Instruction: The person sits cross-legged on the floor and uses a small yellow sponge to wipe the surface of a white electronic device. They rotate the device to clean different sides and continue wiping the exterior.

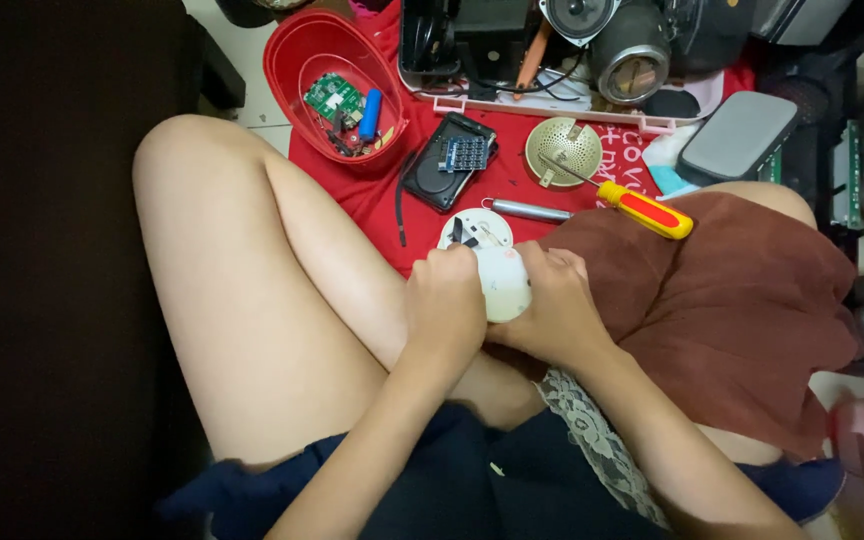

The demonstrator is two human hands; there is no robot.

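Gripping the round white plastic housing [500,283] at frame centre, our left hand [444,305] and right hand [552,310] close on it above our lap; a slip could drop it onto the red cloth [372,195].

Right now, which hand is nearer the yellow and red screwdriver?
The right hand. It grips the white round part just below-left of the screwdriver lying on the brown cloth; the left hand is on the part's far side, farther away.
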